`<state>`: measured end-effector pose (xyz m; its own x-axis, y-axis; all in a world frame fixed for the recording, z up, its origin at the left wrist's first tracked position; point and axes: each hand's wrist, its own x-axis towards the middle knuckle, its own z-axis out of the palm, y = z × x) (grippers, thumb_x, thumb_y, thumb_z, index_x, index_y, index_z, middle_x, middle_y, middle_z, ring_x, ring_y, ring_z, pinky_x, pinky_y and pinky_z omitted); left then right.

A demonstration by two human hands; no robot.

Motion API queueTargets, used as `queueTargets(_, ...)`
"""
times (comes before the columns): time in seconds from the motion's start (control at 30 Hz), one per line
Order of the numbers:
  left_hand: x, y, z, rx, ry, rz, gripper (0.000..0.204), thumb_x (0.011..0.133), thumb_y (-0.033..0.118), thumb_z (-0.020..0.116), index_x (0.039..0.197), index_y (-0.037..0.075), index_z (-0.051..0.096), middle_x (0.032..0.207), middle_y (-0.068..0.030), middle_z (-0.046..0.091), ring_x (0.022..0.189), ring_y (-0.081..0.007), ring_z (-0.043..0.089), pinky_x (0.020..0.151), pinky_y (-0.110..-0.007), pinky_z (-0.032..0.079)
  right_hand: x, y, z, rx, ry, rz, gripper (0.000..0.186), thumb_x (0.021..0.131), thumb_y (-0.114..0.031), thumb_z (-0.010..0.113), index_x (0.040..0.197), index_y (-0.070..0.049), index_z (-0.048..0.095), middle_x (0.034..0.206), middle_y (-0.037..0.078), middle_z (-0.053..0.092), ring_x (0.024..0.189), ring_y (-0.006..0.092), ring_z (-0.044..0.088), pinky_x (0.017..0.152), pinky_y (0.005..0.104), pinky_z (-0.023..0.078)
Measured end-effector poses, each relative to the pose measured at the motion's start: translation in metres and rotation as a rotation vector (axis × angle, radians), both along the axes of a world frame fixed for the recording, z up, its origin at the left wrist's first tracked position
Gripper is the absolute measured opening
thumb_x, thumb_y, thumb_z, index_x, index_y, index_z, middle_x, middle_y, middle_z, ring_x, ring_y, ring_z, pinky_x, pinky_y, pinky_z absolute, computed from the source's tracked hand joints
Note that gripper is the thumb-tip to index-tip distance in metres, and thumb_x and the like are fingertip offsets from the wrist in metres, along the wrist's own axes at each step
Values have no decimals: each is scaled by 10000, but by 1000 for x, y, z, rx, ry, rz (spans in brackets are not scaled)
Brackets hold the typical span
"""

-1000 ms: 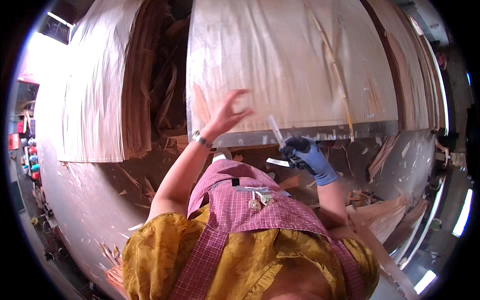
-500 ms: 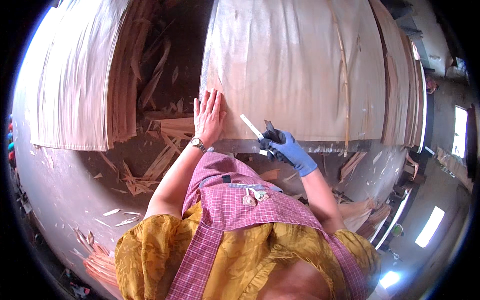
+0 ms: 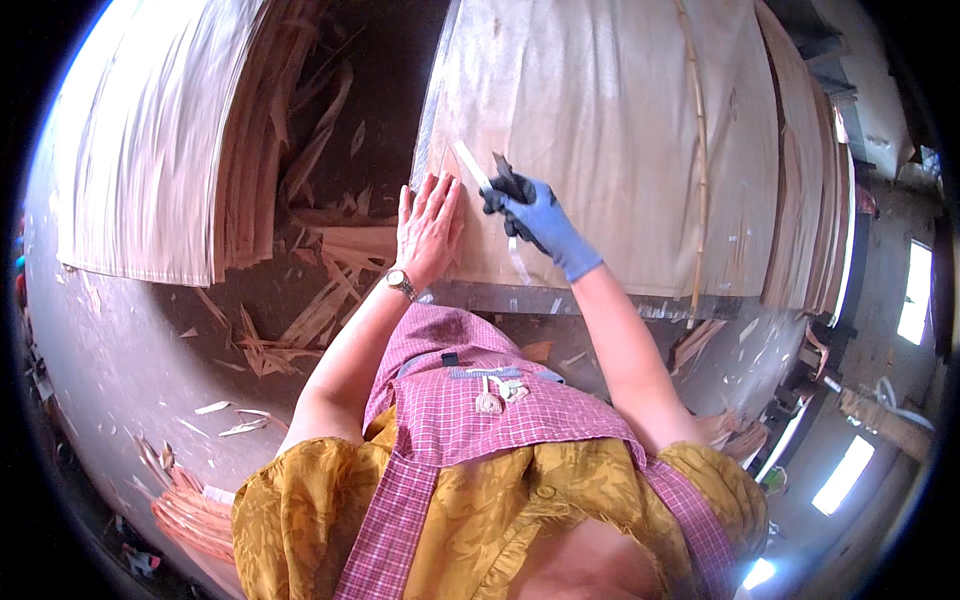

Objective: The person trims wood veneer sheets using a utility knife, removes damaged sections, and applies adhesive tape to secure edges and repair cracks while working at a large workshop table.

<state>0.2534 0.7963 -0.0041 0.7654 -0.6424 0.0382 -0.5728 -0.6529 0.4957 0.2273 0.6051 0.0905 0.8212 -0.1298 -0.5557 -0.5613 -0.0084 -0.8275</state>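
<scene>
My left hand [image 3: 428,228] lies with fingers stretched out on the left edge of a pale wood veneer sheet [image 3: 600,120], a watch at the wrist. Just right of it, my right hand [image 3: 532,215], in a blue glove with dark palm and fingers, is closed round a dark tool [image 3: 501,164], apparently a blade, and a white strip [image 3: 470,162], both poking up toward the top left. Another pale strip [image 3: 517,262] shows below the glove on the sheet. A thin cane [image 3: 700,190] runs along the sheet's right part.
Further veneer stacks [image 3: 150,140] stand left and right [image 3: 810,200]. Torn veneer scraps [image 3: 300,320] litter the dark gap and floor beneath the front edge. A reddish bundle of offcuts [image 3: 185,510] lies at lower left. Pale bright rectangles show at far right.
My left hand has come down from raised, bent fingers to flat on the veneer edge. My gloved right hand has moved up and left, beside it, with the strip and tool.
</scene>
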Motion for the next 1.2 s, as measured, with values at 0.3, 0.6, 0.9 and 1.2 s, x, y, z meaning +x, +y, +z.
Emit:
queueTargets(0.3, 17, -3, 14, -86, 58, 53, 819, 814, 311, 660, 1509, 91, 288, 1570, -81, 283, 1402, -283, 311, 1123, -502, 240, 33, -16, -63, -43, 202, 106, 216, 889, -255, 682, 948, -48, 696, 750, 42, 689, 541, 74, 561, 496, 228, 438)
queueTargets(0.6, 40, -7, 24, 115, -9, -139, 949, 631, 405, 774, 1459, 123, 407, 1525, -47, 365, 1181, -257, 448, 914, -415, 351, 28, -33, -49, -989, -53, 451, 301, 897, -331, 582, 931, -38, 643, 888, 241, 669, 842, 430, 635, 755, 513, 492)
queueTargets(0.9, 38, 41, 13, -474, 132, 497, 365, 803, 51, 628, 1167, 64, 605, 1192, -141, 597, 1026, -335, 550, 909, -452, 426, 10, -15, 31, -66, 119, 341, 208, 958, -195, 605, 1090, -47, 669, 773, 5, 664, 542, 27, 482, 474, 193, 379)
queueTargets(1.2, -91, 36, 23, 105, 118, 102, 687, 912, 366, 581, 1494, 106, 324, 1488, -139, 368, 1406, -315, 297, 1142, -496, 200, -29, 31, -49, -159, 275, 365, 294, 895, -318, 683, 869, -29, 631, 698, 54, 651, 553, 111, 591, 498, 275, 470)
